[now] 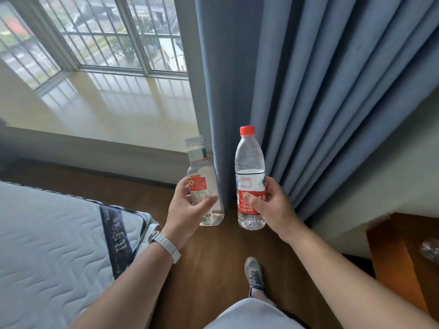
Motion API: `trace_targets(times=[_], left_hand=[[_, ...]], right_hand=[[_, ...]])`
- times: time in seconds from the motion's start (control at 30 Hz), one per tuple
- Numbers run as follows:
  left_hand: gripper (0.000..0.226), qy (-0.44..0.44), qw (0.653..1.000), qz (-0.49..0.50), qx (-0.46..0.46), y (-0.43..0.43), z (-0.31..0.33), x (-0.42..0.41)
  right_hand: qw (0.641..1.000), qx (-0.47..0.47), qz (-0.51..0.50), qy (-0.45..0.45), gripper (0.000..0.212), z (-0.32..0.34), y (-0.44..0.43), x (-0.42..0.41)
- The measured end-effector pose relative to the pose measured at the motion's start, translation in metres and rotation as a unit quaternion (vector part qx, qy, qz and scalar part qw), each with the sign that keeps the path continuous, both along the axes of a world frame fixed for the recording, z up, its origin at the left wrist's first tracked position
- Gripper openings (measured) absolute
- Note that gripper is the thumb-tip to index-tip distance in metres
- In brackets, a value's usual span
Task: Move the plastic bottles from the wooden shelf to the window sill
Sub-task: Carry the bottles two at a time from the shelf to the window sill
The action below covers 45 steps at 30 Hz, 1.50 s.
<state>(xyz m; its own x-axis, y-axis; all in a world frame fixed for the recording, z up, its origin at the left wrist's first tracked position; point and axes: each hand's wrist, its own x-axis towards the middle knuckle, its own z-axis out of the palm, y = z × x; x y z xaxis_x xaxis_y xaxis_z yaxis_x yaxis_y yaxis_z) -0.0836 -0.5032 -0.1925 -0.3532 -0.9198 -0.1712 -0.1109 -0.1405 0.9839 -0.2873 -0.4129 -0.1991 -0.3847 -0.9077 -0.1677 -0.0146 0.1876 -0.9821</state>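
Observation:
My left hand (187,205) grips a clear plastic bottle with a clear cap (202,172) around its lower body, holding it upright. A taller clear bottle with a red cap and red label (249,162) stands upright in my right hand (270,205), which is wrapped round the label. Both bottles hang in the air above the wooden floor, a short way in front of the wide glossy window sill (107,108). The corner of the wooden shelf (403,257) shows at the lower right, with another clear object (430,248) at the frame edge.
A blue curtain (320,91) hangs just behind and right of the bottles, covering the sill's right end. A white mattress (52,252) fills the lower left. The barred window (99,36) backs the sill. My shoe (255,274) stands on the wooden floor.

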Motion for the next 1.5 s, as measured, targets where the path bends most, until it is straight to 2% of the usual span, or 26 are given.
trace_targets(times=[0.17,0.27,0.5,0.73,0.87,1.03,1.1,1.27,1.5], left_hand=[[0.06,-0.017,0.999,0.028,-0.005,-0.037,0.012,-0.036],[0.069,-0.025,0.998,0.054,-0.012,-0.061,0.019,-0.055],[0.083,-0.032,0.989,0.139,-0.024,-0.09,0.032,-0.062],[0.065,-0.039,0.975,0.214,-0.042,-0.1,0.046,-0.036],[0.063,-0.041,0.965,0.255,-0.047,-0.113,0.048,-0.018],[0.056,-0.047,0.954,0.289,-0.061,-0.139,0.038,0.005],[0.057,-0.039,0.954,0.293,-0.059,-0.154,0.031,0.017],[0.053,-0.025,0.949,0.309,-0.053,-0.197,0.02,0.049],[0.053,-0.012,0.946,0.318,-0.054,-0.269,0.021,0.115]], right_hand=[[0.999,-0.019,0.025,0.005,0.039,0.007,-0.047,-0.036],[0.997,-0.019,0.059,0.042,0.048,0.014,-0.074,-0.058],[0.985,-0.032,0.161,0.049,0.05,0.027,-0.141,-0.08],[0.967,-0.043,0.252,0.0,0.059,0.038,-0.192,-0.059],[0.958,-0.042,0.282,0.017,0.075,0.035,-0.225,-0.04],[0.947,-0.035,0.32,0.013,0.082,0.033,-0.261,-0.012],[0.945,-0.03,0.326,0.016,0.08,0.035,-0.276,0.0],[0.949,-0.024,0.312,0.043,0.049,0.044,-0.32,0.028],[0.954,-0.026,0.292,0.069,0.057,0.06,-0.399,0.082]])
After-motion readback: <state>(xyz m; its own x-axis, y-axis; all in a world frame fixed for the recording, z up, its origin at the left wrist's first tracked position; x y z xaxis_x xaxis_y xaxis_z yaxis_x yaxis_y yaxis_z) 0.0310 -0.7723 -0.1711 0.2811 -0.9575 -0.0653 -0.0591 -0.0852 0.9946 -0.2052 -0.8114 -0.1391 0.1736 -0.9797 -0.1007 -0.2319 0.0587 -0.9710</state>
